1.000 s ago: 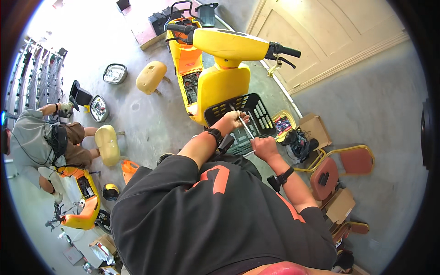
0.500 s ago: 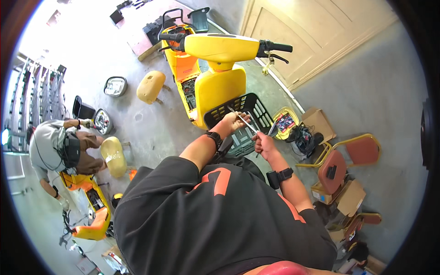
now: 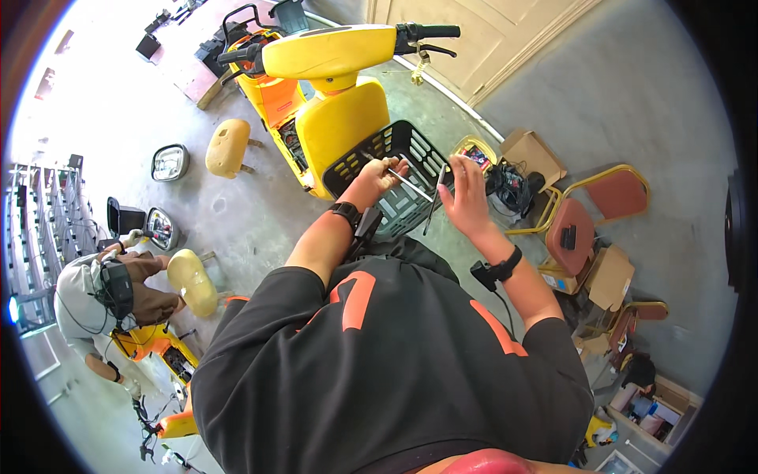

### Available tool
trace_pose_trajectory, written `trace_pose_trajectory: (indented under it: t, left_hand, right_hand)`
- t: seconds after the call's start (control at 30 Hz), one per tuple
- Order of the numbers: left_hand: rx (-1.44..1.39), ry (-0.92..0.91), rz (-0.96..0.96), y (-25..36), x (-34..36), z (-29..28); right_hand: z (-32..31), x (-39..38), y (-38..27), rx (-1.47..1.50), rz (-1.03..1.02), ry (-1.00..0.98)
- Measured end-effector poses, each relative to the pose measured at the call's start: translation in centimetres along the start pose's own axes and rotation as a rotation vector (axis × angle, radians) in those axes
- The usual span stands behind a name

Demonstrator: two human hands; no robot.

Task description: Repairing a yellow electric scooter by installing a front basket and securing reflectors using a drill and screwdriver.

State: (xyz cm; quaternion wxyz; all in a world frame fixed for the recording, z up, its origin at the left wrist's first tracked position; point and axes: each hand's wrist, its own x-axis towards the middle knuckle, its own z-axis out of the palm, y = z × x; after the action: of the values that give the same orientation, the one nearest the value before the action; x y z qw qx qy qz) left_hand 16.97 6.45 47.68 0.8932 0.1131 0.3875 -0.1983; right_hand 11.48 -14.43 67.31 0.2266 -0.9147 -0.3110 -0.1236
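Note:
My left hand (image 3: 385, 175) is closed around one end of a slim silver metal rod (image 3: 412, 186), which slants down to the right over the black basket (image 3: 404, 136). The basket is at the front of a yellow scooter (image 3: 347, 118). To the right, my right hand (image 3: 467, 193) is raised with its fingers mostly stretched. A thin dark rod-like tool (image 3: 431, 213) lies along its thumb side, apparently pinched there. What kind of tool each rod is cannot be made out. Where the silver rod's ends meet anything is hidden.
A yellow bin (image 3: 476, 147) with small items, tangled black cables (image 3: 513, 189), a cardboard box (image 3: 534, 155) and red padded chairs (image 3: 570, 231) stand on the right. On the left are two tan stools (image 3: 227, 148) and another person (image 3: 87, 292) bending beside a second scooter (image 3: 162, 347).
My right hand has let go of the silver rod's end and lifted away, its fingers straightening. My left hand keeps its hold. The view has shifted, moving the scooter up and left.

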Motion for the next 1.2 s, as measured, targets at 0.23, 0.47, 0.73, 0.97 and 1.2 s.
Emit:
trace_pose_trajectory:
  t: [0.23,0.47,0.73,0.97,1.2]
  left_hand:
    - [-0.012,-0.005,-0.052,-0.6,-1.0,0.7]
    - [0.06,0.039,-0.048,-0.9,0.3,-0.5]
    - [-0.089,0.019,-0.04,-0.4,0.1,0.2]
    - [-0.063,-0.012,-0.074,-0.4,0.5,0.8]
    - [0.064,0.039,-0.103,0.4,0.5,-0.1]
  right_hand:
    - [1.0,-1.3,-1.9,-0.474,-0.477,-0.21]
    - [5.4,-1.8,-0.9,-0.576,-0.634,-0.487]
    - [6.3,0.1,1.7,-0.159,-0.308,-0.271]
    - [6.7,-0.4,2.4,-0.068,-0.16,-0.283]
    - [8.0,-1.7,0.5,0.358,0.385,-0.223]
